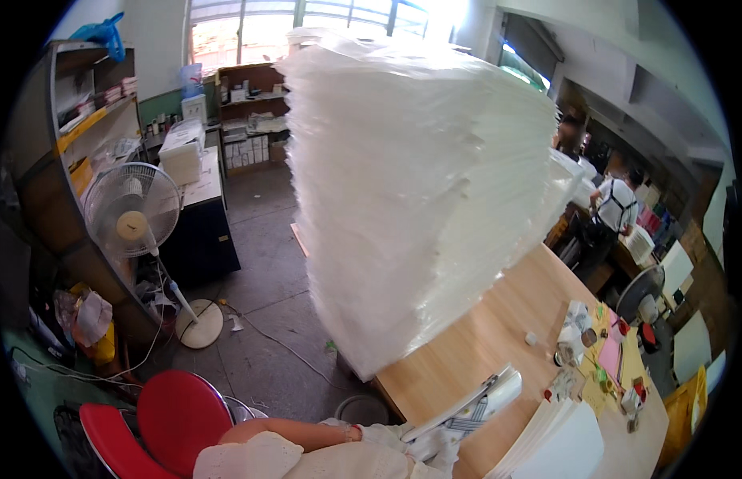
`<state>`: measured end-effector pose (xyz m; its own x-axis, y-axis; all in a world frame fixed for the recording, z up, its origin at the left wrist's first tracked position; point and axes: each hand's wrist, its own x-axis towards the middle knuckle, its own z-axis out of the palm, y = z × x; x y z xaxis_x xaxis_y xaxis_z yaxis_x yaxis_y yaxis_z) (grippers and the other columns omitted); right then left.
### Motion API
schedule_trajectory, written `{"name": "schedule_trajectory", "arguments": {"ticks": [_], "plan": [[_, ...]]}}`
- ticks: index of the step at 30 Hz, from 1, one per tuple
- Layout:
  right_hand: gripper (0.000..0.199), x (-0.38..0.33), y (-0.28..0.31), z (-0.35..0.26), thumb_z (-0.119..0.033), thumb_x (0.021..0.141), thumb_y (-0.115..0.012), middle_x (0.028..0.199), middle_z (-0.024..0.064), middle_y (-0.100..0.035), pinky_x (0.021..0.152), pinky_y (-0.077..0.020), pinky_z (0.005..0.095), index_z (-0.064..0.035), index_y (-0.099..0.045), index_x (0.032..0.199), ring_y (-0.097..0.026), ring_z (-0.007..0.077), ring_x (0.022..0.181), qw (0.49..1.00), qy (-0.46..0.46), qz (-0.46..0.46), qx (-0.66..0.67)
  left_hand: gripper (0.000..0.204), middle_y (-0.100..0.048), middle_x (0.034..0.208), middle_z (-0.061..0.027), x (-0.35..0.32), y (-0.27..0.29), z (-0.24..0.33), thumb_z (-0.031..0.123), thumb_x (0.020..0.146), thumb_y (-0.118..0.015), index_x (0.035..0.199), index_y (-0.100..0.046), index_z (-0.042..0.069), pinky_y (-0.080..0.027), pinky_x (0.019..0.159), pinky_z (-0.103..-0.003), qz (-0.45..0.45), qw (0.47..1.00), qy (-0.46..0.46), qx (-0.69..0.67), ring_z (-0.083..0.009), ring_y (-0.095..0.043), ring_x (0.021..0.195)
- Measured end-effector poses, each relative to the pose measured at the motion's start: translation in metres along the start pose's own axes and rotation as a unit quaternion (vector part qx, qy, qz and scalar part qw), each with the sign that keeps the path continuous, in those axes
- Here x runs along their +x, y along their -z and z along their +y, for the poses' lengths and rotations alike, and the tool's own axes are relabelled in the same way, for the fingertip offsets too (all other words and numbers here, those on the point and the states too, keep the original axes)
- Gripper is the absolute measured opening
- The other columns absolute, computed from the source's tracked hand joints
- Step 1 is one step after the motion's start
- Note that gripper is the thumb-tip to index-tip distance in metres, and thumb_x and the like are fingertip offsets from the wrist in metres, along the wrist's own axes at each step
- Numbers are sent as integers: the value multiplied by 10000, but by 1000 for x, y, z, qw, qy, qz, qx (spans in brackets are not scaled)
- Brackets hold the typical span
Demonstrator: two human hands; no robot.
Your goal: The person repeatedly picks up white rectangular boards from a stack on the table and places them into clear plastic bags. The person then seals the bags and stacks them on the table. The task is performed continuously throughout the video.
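A very tall stack of thin white sheets [411,199] rises from the left end of a wooden table [499,319] and fills the middle of the view. At the bottom edge my left hand [385,437], in a white glove, reaches in from the left, with a bare forearm and a lace sleeve behind it. It grips the near end of a flat white bundle of sheets [475,399] that slants up over the table's corner. More white glove fabric [444,451] bunches just right of it; whether that is my right hand is unclear.
A lower pile of white sheets [559,443] lies at the table's near right, with small bottles and tape rolls [579,343] beyond it. On the floor to the left are a pedestal fan [133,211], a red chair [175,415], shelves and a dark desk [199,231]. A person [615,211] stands far right.
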<state>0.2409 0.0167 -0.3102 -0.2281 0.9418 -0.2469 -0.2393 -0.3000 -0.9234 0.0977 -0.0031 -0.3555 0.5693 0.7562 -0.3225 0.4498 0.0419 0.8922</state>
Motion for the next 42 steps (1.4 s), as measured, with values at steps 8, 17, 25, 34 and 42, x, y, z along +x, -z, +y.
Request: {"name": "schedule_trajectory", "arguments": {"ticks": [8,17,25,34,42], "plan": [[570,48,106,27,-273,817,-617,1133,145,-547,877,-459,357,48,-421,1245,-553,265,1025,995,-12,94,-23,397,-603,1064,-123,-85,90,-108,392,770,-598,1020,-619,85,-444,829,-372,312,927,183,102,-270,-575,975],[644,61,17,41,-294,755,-591,1298,240,-358,944,-366,476,-22,-348,1286,-405,427,1132,682,89,284,-668,493,-549,1134,-193,-168,121,-158,375,714,-602,1100,-533,76,-372,946,-465,232,850,433,191,-336,-519,1090],[707,48,88,13,-147,756,-551,1279,163,-439,829,-458,471,-84,-233,1384,-541,372,1033,855,-114,255,-438,315,-620,1035,-137,-4,83,-96,197,800,-595,1073,-565,43,-459,839,-354,174,982,-57,53,-276,-590,990],[596,-46,95,90,-23,785,-457,966,186,-551,594,-569,384,-79,-311,1361,-627,269,717,942,-65,315,92,470,-558,1079,-146,94,35,4,343,767,-616,1117,-508,49,-434,838,-430,130,973,-30,187,-347,-561,972],[506,-7,72,67,-213,831,-579,1140,225,-519,917,-401,380,45,-431,1241,-525,331,1069,860,98,355,-353,358,-583,836,-126,172,45,-17,336,802,-562,996,-531,37,-481,656,-373,65,979,167,93,-268,-580,745]]}}
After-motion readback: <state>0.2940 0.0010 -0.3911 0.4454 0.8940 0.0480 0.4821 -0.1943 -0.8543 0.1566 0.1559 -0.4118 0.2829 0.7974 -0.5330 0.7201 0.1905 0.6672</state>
